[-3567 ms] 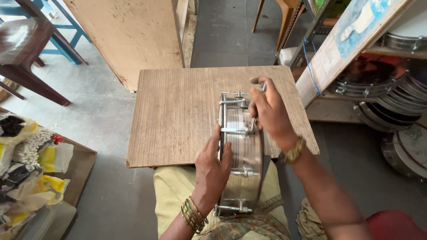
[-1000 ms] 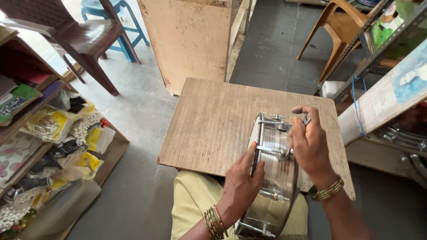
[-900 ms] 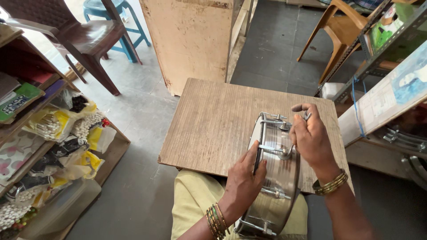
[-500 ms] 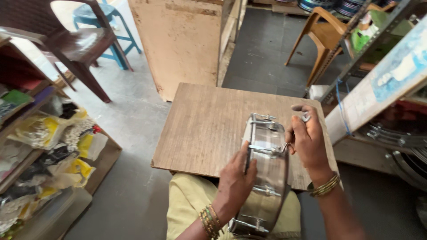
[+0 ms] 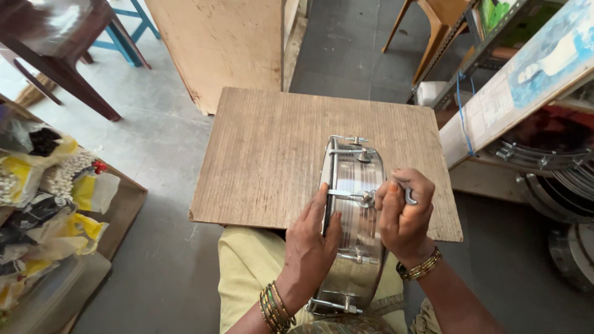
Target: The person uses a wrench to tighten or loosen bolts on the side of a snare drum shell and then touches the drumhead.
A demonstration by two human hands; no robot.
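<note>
A shiny steel drum shell with tension rods stands on its edge, leaning from my lap onto a brown wooden board. My left hand presses flat against the drum's left rim and steadies it. My right hand is closed around a small metal key at a tension lug on the drum's side. Both wrists wear gold bangles.
A plywood sheet leans behind the board. Plastic bags of small goods fill a low shelf at the left. More steel drum shells lie on shelves at the right, below a leaning picture board. Chairs stand at the back.
My right hand has moved down the drum's side from the top lug to a middle lug. My left hand keeps its hold on the rim. The camera view has shifted.
</note>
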